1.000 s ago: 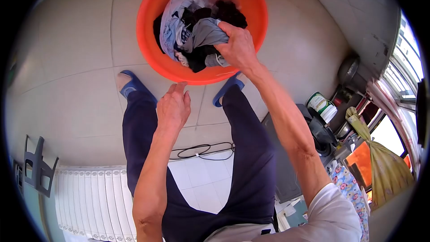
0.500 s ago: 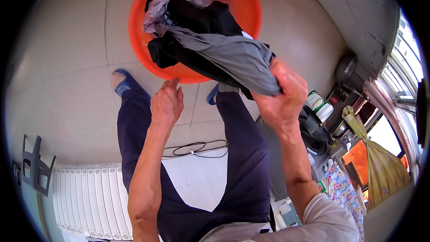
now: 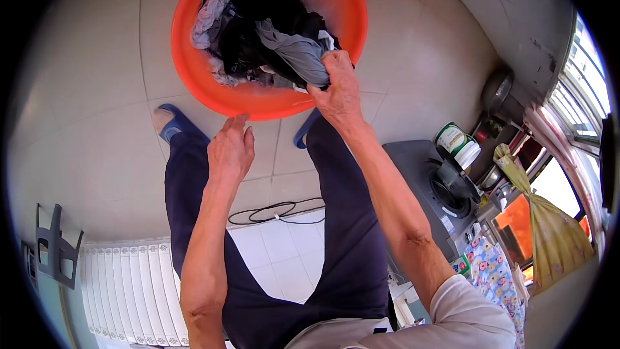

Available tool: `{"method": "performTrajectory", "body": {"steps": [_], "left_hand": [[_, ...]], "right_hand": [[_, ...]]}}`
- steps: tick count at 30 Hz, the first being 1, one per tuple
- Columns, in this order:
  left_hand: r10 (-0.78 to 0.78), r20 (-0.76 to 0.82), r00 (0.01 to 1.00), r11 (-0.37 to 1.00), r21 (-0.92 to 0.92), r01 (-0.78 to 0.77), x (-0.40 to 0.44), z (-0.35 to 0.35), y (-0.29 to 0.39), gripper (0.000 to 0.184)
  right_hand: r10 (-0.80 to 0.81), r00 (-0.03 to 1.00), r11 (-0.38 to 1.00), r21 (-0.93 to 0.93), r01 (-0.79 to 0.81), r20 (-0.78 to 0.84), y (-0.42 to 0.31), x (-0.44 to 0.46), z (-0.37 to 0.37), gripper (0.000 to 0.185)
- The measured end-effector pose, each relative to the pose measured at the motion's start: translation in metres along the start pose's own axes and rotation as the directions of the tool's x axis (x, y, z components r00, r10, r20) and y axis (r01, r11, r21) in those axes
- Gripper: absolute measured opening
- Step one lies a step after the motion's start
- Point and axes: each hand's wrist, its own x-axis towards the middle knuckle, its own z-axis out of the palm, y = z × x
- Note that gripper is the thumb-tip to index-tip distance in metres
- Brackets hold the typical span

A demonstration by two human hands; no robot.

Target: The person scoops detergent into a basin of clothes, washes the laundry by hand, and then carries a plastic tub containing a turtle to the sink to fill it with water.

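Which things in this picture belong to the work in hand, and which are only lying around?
Part of the work: round orange plastic basin; crumpled grey cloth, held by the right hand; black cloth; whitish cloth.

Apparently only lying around: thin black cable; green-and-white plastic bucket.
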Motion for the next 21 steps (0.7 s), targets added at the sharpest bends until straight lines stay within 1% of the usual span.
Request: {"method": "performTrajectory", "body": {"steps": [1,2,3,5,6,7,9,10,11,13,14,15,17,19,21], "left_hand": [[0.000,-0.005,1.000,1.000,0.004,0.000,0.001,-0.001,-0.001,0.033],[0.016,-0.021,1.000,1.000,0.013,-0.016,0.002,-0.001,-0.004,0.032],[0.029,-0.033,0.999,0.999,0.021,-0.028,0.000,-0.003,-0.004,0.032],[0.004,-0.026,1.000,1.000,0.029,-0.004,0.000,-0.005,-0.005,0.031],[-0.012,-0.018,1.000,0.999,0.037,0.013,0.001,-0.006,-0.005,0.030],[-0.015,-0.018,1.000,0.999,0.045,0.016,0.001,-0.007,-0.007,0.030],[-0.004,-0.030,1.000,1.000,0.023,0.005,0.001,-0.011,-0.010,0.030],[-0.005,-0.036,0.999,0.999,0.034,0.006,0.002,-0.013,-0.010,0.030],[-0.006,-0.038,0.999,1.000,0.020,0.007,0.001,-0.014,-0.008,0.030],[-0.012,-0.043,0.999,1.000,0.012,0.013,0.001,-0.016,-0.006,0.030],[-0.001,-0.030,1.000,1.000,0.019,0.001,0.001,-0.017,-0.003,0.030],[0.011,-0.013,1.000,1.000,0.026,-0.011,-0.001,-0.018,-0.002,0.030],[0.021,-0.022,1.000,0.999,0.032,-0.021,0.002,-0.020,0.000,0.030],[0.011,-0.014,1.000,1.000,-0.008,-0.011,0.001,-0.026,0.002,0.030],[0.021,-0.036,0.999,1.000,0.002,-0.021,0.007,-0.032,0.001,0.030]], "right_hand": [[0.046,0.997,0.997,-0.066,-0.041,0.063,0.005,0.003,0.007,0.041],[-0.023,0.994,0.967,-0.251,0.048,0.104,0.025,0.001,0.023,0.070],[-0.022,0.994,0.968,-0.246,0.048,0.107,0.026,0.005,0.029,0.070],[0.201,0.972,0.938,-0.311,-0.154,0.124,0.026,0.011,0.047,0.106],[0.240,0.952,0.934,-0.313,-0.173,0.188,0.043,0.016,0.065,0.131],[0.240,0.952,0.936,-0.306,-0.175,0.189,0.056,0.019,0.083,0.131],[0.266,0.942,0.901,-0.400,-0.168,0.204,0.080,0.030,0.120,0.129],[0.275,0.941,0.883,-0.439,-0.167,0.196,0.090,0.040,0.134,0.122],[0.272,0.942,0.887,-0.431,-0.166,0.195,0.102,0.051,0.145,0.122],[0.306,0.911,0.849,-0.512,-0.129,0.278,0.116,0.072,0.159,0.104],[0.335,0.883,0.757,-0.652,-0.045,0.328,0.121,0.080,0.164,0.081],[0.333,0.882,0.762,-0.646,-0.044,0.334,0.131,0.088,0.172,0.081],[0.431,0.766,0.708,-0.705,0.040,0.478,0.170,0.116,0.199,0.065],[0.499,0.655,0.721,-0.691,0.050,0.568,0.179,0.137,0.204,0.062],[0.519,0.611,0.727,-0.685,0.052,0.597,0.176,0.147,0.197,0.058]]}}
